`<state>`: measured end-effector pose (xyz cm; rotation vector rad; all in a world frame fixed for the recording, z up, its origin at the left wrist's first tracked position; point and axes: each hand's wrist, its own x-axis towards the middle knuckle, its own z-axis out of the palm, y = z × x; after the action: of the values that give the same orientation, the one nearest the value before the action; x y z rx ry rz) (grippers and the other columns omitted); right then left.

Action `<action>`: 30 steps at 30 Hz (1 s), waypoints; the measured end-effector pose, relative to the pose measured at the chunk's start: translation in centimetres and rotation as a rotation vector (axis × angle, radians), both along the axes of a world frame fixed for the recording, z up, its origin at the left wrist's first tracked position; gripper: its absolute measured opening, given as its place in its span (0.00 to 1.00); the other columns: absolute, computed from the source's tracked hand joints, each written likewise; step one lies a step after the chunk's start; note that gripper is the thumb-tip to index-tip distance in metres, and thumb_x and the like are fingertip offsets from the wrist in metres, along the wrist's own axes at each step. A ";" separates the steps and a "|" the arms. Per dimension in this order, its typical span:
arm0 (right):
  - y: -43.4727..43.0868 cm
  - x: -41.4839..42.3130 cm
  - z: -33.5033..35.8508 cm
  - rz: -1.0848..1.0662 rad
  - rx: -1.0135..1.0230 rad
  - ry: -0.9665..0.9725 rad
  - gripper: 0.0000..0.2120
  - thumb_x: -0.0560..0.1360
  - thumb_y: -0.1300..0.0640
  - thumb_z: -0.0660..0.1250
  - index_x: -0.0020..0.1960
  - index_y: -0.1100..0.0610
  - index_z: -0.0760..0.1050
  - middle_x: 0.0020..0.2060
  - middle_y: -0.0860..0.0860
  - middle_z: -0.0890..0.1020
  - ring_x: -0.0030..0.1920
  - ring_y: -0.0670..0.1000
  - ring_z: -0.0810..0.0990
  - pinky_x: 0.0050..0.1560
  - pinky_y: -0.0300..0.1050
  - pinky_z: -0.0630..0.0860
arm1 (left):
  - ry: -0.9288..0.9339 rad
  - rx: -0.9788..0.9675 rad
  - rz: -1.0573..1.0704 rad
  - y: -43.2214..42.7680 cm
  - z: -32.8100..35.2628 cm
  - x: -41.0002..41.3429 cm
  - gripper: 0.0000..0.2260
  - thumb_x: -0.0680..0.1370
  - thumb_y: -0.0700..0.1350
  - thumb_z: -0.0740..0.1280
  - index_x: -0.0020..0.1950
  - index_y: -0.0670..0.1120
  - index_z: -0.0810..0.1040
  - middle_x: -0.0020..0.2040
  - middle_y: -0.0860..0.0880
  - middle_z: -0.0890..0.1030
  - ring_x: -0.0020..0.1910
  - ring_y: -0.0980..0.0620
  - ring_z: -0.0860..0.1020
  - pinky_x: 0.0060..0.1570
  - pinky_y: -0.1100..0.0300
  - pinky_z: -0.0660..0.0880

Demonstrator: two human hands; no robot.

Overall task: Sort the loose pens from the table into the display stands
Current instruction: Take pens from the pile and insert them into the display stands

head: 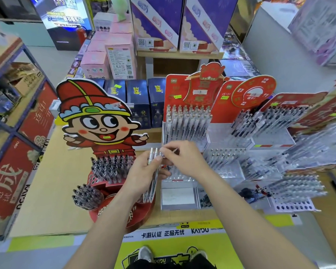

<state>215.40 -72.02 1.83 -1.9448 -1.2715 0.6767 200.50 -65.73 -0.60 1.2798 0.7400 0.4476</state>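
Several clear pens (150, 191) stand bundled upright in the left hand (142, 171), whose fingers curl round them. The right hand (184, 158) pinches one pen at the bundle's top. One clear display stand (184, 123) is just beyond the right hand. One red cartoon-figure stand (111, 167) is just left of the left hand, on the table (62, 181).

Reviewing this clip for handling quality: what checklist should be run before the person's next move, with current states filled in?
1. Left hand grips the bundle of clear pens: ok.
2. Right hand pinches at the bundle's top with its fingers: ok.
3. One pen singled out from the bundle: cannot tell, blurred.
4. White holed rack shows free holes: ok.
5. Cartoon-figure stand has free slots: cannot tell; its rows look packed.
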 end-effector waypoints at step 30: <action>1.6 6.0 5.2 -0.228 0.412 -0.105 0.04 0.77 0.56 0.73 0.48 0.55 0.81 0.40 0.44 0.83 0.43 0.43 0.82 0.48 0.45 0.81 | 0.295 0.106 0.083 1.7 -2.9 -0.9 0.12 0.86 0.47 0.59 0.53 0.49 0.82 0.33 0.48 0.76 0.31 0.49 0.73 0.33 0.57 0.70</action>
<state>221.45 -70.44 6.99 -1.7586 -1.1224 0.1814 199.64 -64.05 -3.53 1.4361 1.0311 0.3724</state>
